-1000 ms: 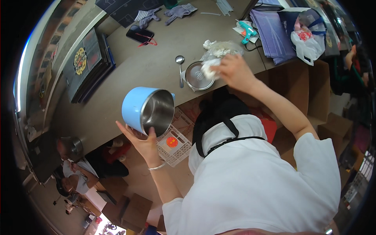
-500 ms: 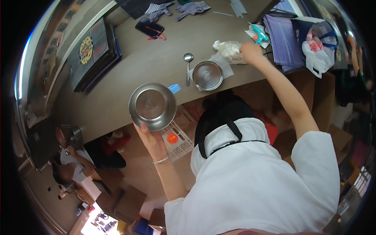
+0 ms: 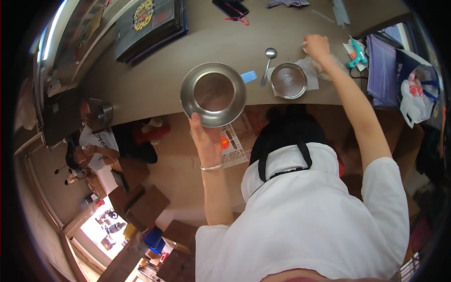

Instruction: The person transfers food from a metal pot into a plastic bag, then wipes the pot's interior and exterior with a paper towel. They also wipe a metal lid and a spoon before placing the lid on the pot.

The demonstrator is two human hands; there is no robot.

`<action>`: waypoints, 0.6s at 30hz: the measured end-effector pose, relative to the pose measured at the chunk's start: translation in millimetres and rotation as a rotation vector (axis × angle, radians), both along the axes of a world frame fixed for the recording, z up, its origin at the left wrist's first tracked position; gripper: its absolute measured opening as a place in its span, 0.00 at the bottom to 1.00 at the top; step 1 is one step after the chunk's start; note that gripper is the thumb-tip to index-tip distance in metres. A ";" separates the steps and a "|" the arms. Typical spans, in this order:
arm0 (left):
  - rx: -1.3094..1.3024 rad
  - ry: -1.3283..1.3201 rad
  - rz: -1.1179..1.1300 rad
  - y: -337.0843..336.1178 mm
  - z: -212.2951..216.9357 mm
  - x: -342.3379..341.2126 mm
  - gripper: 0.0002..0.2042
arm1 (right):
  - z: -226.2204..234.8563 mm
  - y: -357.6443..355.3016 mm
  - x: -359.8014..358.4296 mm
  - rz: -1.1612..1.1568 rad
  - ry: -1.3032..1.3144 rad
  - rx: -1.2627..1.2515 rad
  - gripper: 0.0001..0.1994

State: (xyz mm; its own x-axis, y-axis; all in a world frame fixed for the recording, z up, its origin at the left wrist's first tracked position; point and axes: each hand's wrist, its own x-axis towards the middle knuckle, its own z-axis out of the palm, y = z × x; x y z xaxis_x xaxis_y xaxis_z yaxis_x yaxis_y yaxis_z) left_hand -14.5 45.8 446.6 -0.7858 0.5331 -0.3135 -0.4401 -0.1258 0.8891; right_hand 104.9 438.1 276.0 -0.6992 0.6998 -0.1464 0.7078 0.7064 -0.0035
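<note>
My left hand [image 3: 206, 141] grips the rim of a shiny steel bowl [image 3: 213, 91], thumb over the near edge, and holds it tilted at the table's front edge. A blue tab [image 3: 249, 76] shows beside the bowl's right rim; whether it is attached I cannot tell. My right hand [image 3: 317, 48] reaches over the table with closed fingers, a small white bit [image 3: 305, 46] at their tips. Under its wrist lies a crumpled translucent plastic bag [image 3: 331, 69]. Between the hands are a metal spoon [image 3: 268, 60] and a round steel lid or dish [image 3: 289, 81] on white paper [image 3: 310, 75].
A teal glue gun [image 3: 358, 54], purple sheets [image 3: 383, 68] and plastic bags [image 3: 416, 98] crowd the table's right end. Dark folders [image 3: 150, 28] lie at the far left, a phone [image 3: 230, 8] at the back. Another person [image 3: 96, 145] sits at the left. Below stands a white crate [image 3: 237, 145].
The view has shifted, so the table sits further up and right. My right hand has moved off the plastic bag, leftward and away from me. My left hand still holds the bowl.
</note>
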 end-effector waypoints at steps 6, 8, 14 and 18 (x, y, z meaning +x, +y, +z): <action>0.247 -0.487 0.148 -6.8 -12.9 -3.4 0.36 | 105.5 -42.8 -15.4 0.066 0.982 -0.784 0.11; 0.303 -0.487 0.148 -5.0 -17.1 -5.3 0.37 | 151.8 -88.5 -21.1 0.142 1.099 -0.975 0.11; 0.235 -0.288 0.151 7.4 -3.1 3.8 0.35 | 220.9 -190.6 -31.7 0.363 1.262 -0.756 0.09; 0.032 0.129 0.169 7.0 2.9 11.7 0.34 | 220.9 -193.4 -46.9 0.477 1.326 -0.497 0.10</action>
